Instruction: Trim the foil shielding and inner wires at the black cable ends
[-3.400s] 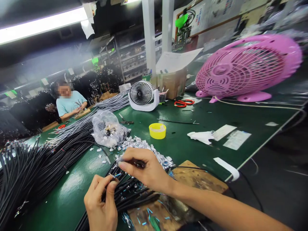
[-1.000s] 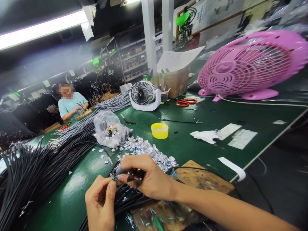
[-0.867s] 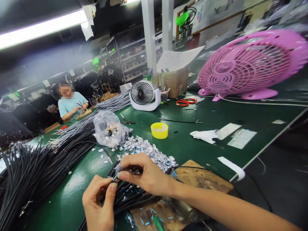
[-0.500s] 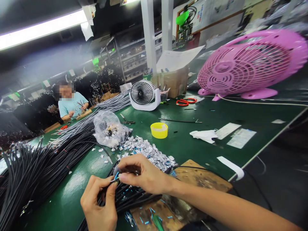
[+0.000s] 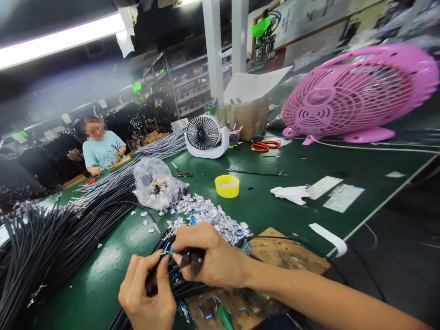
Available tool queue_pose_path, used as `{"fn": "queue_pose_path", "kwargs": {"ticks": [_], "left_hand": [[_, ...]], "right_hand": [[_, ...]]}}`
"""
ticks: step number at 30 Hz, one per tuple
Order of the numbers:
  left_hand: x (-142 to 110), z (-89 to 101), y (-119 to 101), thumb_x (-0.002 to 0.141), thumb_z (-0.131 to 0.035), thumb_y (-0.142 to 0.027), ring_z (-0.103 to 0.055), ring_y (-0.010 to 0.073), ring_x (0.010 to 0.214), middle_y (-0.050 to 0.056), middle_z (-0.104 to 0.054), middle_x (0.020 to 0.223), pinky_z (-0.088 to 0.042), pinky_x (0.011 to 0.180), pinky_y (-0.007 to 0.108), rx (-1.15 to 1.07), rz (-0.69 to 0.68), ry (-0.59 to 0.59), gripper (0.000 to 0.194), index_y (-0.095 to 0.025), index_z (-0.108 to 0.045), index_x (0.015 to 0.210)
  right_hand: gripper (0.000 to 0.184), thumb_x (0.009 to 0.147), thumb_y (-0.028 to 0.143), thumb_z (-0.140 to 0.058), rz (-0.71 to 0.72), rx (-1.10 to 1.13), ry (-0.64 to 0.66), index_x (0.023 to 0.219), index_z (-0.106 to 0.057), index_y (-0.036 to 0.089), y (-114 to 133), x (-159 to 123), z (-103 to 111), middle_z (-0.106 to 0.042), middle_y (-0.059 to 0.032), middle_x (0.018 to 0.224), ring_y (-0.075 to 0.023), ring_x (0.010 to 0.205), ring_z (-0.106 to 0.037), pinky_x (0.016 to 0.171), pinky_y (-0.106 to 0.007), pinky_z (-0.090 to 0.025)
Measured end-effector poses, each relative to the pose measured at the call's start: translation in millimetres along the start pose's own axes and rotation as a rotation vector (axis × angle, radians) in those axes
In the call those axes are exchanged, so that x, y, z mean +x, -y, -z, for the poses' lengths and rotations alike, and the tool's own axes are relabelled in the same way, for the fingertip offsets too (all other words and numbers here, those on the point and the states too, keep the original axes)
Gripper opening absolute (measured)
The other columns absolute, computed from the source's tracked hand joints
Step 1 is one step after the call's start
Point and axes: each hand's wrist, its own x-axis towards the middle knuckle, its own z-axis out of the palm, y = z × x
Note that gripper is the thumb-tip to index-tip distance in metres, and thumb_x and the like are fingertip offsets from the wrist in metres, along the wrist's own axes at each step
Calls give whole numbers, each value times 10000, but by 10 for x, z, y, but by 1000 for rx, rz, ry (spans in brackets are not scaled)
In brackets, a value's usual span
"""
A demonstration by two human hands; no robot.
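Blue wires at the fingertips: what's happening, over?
Left hand pinching blue wires. Right hand gripping dark tool, type unclear. Black cables crowd beneath; silver foil scraps beyond.

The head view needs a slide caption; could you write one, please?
Left hand pinching blue wires, right hand holding a dark tool, near silvery scraps on a green table.

Below and right of the yellow ring [image 5: 227, 187], a bare right forearm [image 5: 309, 294] is shown, tapered towards the hand. The right hand [image 5: 216, 257], below the ring, and the left hand [image 5: 147, 293], below and left of it, are seen ungloved. Dark cloth [image 5: 277, 322], its garment unidentifiable, is glimpsed well below the ring.
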Motion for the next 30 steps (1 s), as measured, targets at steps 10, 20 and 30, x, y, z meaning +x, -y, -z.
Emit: {"fn": "queue_pose_path", "kwargs": {"ticks": [10, 20, 30], "left_hand": [[-20, 17, -35, 783, -598, -217, -534, 130, 479, 9, -656, 630, -407, 410, 224, -291, 379, -151, 102, -231, -698, 790], [-66, 7, -82, 757, -625, -177, -467, 110, 425, -1, -630, 574, -397, 408, 235, -303, 418, -134, 150, -251, -730, 834], [-88, -14, -64, 710, -656, -70, -485, 95, 432, -19, -641, 584, -414, 435, 218, -278, 326, -209, 277, -266, -727, 893]], "right_hand": [[254, 893, 319, -450, -193, -12, -8, 1042, -604, 182, 95, 57, 33, -656, -59, 959, -165, 841, -583, 753, -279, -480], [369, 934, 391, -426, -118, -91, 32, 787, -676, 163, -5, -29, -25, -625, -29, 677, -139, 647, -553, 578, -232, -452], [324, 920, 365, -461, -123, -95, 18, 811, -698, 172, 1, -35, -23, -643, -30, 686, -148, 673, -578, 581, -232, -452]]}}
